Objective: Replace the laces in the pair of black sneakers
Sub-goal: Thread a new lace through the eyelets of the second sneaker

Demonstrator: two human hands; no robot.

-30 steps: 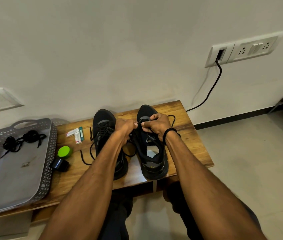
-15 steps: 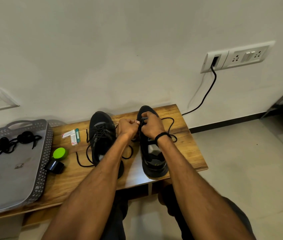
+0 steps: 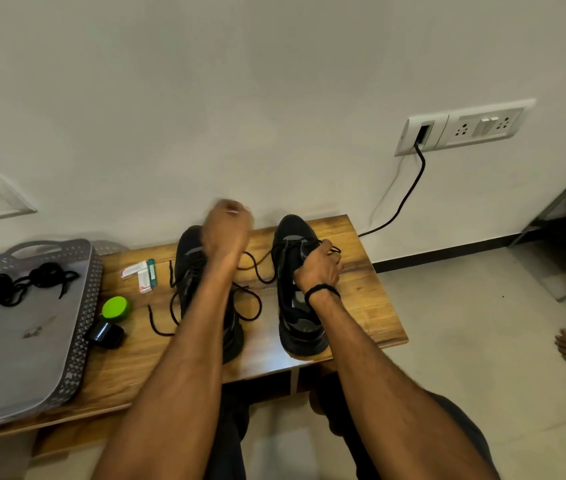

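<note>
Two black lace-up sneakers stand side by side on the wooden worktop in the middle of the frame, both with toes aimed at the white wall at the top and heels toward the bottom edge, so their long axes run up and down the frame, nearly parallel. The left sneaker is partly hidden by the left forearm; the right sneaker shows its open collar. The right hand, with a black band on its wrist, grips the right sneaker's upper with its fingers curled over the laced area. The left hand hovers over the left sneaker's toe. It is blurred and its fingers are curled, but I cannot tell whether they hold anything. One loose black lace loops across the worktop between the sneakers. At the left of the frame, one grey perforated plastic tray holds one bundle of black laces. Beside the tray sit one green round cap, one small black object and a few small white packets.
</note>
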